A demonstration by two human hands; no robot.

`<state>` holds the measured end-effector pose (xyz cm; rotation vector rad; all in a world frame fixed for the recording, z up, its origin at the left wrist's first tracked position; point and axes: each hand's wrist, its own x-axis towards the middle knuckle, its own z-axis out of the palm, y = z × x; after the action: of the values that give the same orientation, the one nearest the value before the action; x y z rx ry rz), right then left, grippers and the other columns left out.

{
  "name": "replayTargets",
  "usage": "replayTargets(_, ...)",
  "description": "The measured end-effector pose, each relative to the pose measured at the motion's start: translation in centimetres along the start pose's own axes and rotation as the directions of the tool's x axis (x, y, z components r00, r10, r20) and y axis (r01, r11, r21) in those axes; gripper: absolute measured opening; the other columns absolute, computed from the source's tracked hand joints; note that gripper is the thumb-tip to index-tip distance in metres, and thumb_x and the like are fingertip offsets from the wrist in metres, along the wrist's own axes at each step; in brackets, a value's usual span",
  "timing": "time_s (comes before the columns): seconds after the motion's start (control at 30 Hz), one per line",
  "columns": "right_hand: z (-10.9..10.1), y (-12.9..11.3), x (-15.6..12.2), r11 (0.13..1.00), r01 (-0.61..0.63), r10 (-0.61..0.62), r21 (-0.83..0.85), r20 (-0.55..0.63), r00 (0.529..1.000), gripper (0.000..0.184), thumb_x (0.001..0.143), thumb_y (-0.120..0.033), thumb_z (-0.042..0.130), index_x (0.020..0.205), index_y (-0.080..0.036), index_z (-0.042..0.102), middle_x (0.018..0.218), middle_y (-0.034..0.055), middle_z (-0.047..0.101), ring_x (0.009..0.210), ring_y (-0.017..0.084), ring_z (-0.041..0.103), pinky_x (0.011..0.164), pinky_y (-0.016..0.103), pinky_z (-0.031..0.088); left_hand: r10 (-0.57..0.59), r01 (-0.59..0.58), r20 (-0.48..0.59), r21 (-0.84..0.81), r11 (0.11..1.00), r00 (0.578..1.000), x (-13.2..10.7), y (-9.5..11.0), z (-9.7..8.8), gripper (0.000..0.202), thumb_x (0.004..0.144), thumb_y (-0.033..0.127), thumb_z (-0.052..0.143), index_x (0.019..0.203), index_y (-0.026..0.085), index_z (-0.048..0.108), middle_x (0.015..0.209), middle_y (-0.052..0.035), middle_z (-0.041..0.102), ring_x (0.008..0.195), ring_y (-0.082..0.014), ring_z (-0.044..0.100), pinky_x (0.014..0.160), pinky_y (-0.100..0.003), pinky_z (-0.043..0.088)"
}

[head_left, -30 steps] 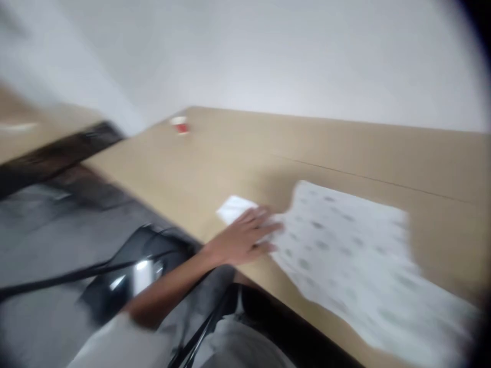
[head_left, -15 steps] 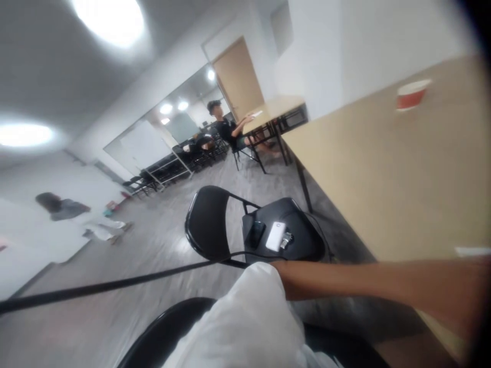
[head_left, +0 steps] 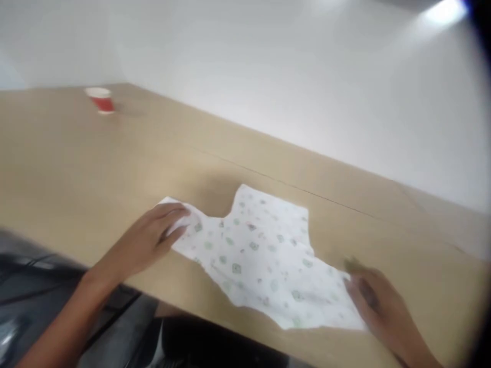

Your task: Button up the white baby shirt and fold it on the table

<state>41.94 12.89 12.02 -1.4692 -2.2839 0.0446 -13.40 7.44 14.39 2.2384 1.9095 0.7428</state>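
Cloth (head_left: pixel 261 250) with green prints lies mid-frame on our table (head_left: pixel 76 168); our left hand (head_left: pixel 153 240) grips its left end, our right hand (head_left: pixel 378 301) touches its lower-right corner, grip unclear.

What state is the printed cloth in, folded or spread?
Spread: the printed cloth lies flat on the table, left hand on one end, right hand on the other.

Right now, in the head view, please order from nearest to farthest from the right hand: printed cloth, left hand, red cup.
1. printed cloth: touching the right hand at its right edge.
2. left hand: at the cloth's left end.
3. red cup: far back left on the table.
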Motion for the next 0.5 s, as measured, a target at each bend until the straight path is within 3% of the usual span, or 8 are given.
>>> replayTargets(0.1,-1.6,-1.3,-0.3,0.997,-0.07,0.069,0.021,0.047,0.996,0.029,0.095,-0.046,0.054,0.085,-0.019,0.057,0.087,0.0048,0.057,0.078,0.017,0.056,0.07,0.032,0.047,-0.032,0.029,0.054,0.059,0.998,0.998,0.9,1.7,-1.4,0.043,0.097,0.05,0.043,0.13,0.027,0.057,0.138,-0.0016,0.055,0.129,-0.0238,0.049,0.116,-0.042,0.035)
replayTargets(0.2,-3.0,-6.0,3.5,0.972,-0.056,0.06,0.227,-0.012,0.998,0.026,0.093,-0.042,0.059,0.082,-0.018,0.057,0.088,0.0043,0.058,0.08,0.016,0.057,0.072,0.029,0.047,0.007,-0.002,-0.039,0.123,0.992,0.999,2.9,8.3,-3.0,0.048,0.096,0.053,0.04,0.125,0.021,0.061,0.128,-0.0075,0.061,0.121,-0.0272,0.054,0.109,-0.048,0.042)
replayTargets(0.27,-3.4,-9.9,6.6,0.897,-0.005,0.038,0.442,-0.065,0.997,0.024,0.096,-0.039,0.055,0.085,-0.018,0.057,0.088,0.0042,0.058,0.082,0.015,0.057,0.073,0.027,0.047,0.019,-0.019,-0.009,0.081,0.997,1.0,4.8,13.7,-2.9,0.049,0.098,0.051,0.038,0.128,0.018,0.059,0.125,-0.01,0.063,0.117,-0.0274,0.056,0.102,-0.048,0.047)
replayTargets(0.33,-2.3,-13.2,9.2,0.807,0.084,-0.016,0.585,-0.121,0.993,0.022,0.097,-0.038,0.051,0.09,-0.018,0.057,0.093,0.005,0.059,0.086,0.015,0.058,0.077,0.028,0.049,0.079,-0.085,0.11,0.057,0.995,0.991,6.7,17.8,-1.2,0.047,0.099,0.044,0.037,0.129,0.014,0.058,0.127,-0.0125,0.061,0.12,-0.0284,0.055,0.104,-0.049,0.046)
replayTargets(0.37,-1.1,-14.4,10.2,0.789,0.124,-0.045,0.602,-0.146,0.988,0.021,0.097,-0.038,0.051,0.095,-0.018,0.058,0.099,0.0057,0.059,0.091,0.015,0.058,0.082,0.029,0.049,0.133,-0.141,0.17,0.038,0.989,0.976,7.4,19.0,0.2,0.046,0.1,0.042,0.036,0.13,0.014,0.058,0.131,-0.0122,0.06,0.124,-0.0279,0.053,0.106,-0.047,0.045)
replayTargets(0.43,2.0,-15.8,11.8,0.797,0.213,-0.148,0.565,-0.158,0.976,0.021,0.098,-0.034,0.047,0.11,-0.018,0.057,0.111,0.0083,0.056,0.1,0.017,0.055,0.088,0.032,0.048,0.214,-0.245,0.33,0.053,0.968,0.919,8.7,19.1,3.7,0.053,0.101,0.039,0.036,0.145,0.011,0.044,0.15,-0.0128,0.043,0.141,-0.0291,0.036,0.118,-0.048,0.034)
replayTargets(0.5,5.2,-15.9,13.1,0.858,0.254,-0.202,0.446,-0.161,0.966,0.024,0.099,-0.03,0.044,0.113,-0.016,0.056,0.114,0.011,0.054,0.108,0.02,0.05,0.098,0.037,0.044,0.19,-0.274,0.41,0.155,0.949,0.892,9.9,17.3,7.1,0.06,0.099,0.036,0.037,0.152,0.008,0.032,0.16,-0.0129,0.022,0.149,-0.0331,0.019,0.122,-0.053,0.026)
